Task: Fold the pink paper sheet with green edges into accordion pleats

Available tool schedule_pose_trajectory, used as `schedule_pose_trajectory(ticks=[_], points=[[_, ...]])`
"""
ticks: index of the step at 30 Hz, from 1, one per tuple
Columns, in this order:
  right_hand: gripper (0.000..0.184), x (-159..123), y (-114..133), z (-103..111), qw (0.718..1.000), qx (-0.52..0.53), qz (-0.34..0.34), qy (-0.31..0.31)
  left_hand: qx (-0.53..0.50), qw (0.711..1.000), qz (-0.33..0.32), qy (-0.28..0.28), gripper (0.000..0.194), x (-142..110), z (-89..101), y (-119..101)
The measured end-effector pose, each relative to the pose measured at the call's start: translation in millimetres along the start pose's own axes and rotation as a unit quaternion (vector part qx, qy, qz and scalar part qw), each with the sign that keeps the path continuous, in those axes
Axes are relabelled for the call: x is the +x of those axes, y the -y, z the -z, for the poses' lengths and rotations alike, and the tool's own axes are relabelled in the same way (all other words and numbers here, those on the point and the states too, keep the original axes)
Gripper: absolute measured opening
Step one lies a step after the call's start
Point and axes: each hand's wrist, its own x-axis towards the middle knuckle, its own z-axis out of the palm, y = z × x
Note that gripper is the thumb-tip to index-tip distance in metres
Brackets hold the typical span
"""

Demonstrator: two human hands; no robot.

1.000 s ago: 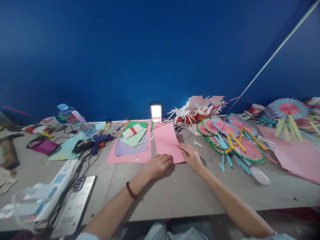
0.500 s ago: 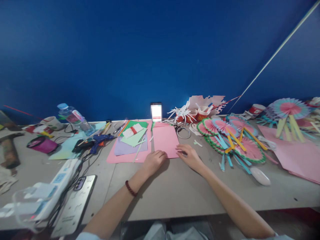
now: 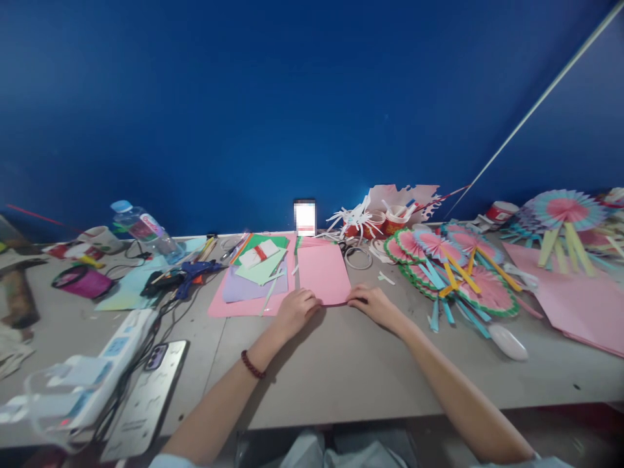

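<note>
A pink sheet of paper lies on the grey table in front of me, its near edge lifted slightly. At its near left corner, my left hand is closed on the edge, fingers curled. My right hand pinches the near right corner between thumb and fingers. Left of this sheet is a larger pink sheet, bearing purple paper, green sheets and a white bundle with a red band.
Pleated paper fans lie to the right beside a white computer mouse. On the left are a blue glue gun, a phone, a power strip and a plastic bottle. Red paper cups stand against the blue wall.
My right hand has moved to the corner and closed on it; its fingers were spread before. My left hand has shifted slightly left and away from me. The near edge now curls up.
</note>
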Motion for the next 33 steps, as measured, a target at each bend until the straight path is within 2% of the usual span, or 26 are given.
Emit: schedule_pose_trajectory(ticks=[5, 10, 14, 19, 27, 33], points=[[0.021, -0.8, -0.1, 0.4, 0.999, 0.026, -0.029, 0.003, -0.028, 0.999, 0.007, 0.034, 0.016, 1.1, 5.4, 5.5], [0.025, -1.6, 1.6, -0.5, 0.998, 0.016, -0.058, -0.019, -0.082, 0.994, 0.003, 0.066, 0.022, 2.8, 18.1, 6.6], [0.024, -1.1, 2.6, 0.4, 0.997, 0.018, -0.064, -0.026, -0.115, 0.991, 0.018, 0.067, 0.017, 2.5, 24.1, 8.5], [0.023, -0.7, 4.4, 2.7, 0.997, 0.016, -0.067, -0.029, -0.117, 0.99, 0.039, 0.073, 0.02, 2.2, 22.4, 11.1], [0.021, 0.0, 2.8, 1.1, 0.993, 0.009, -0.116, -0.031, -0.199, 0.969, 0.132, 0.064, 0.014, 3.1, 18.6, 11.3], [0.02, -0.3, -2.0, -1.1, 0.993, 0.008, -0.105, -0.046, -0.231, 0.958, 0.159, 0.059, 0.012, 4.0, 18.6, 9.7]])
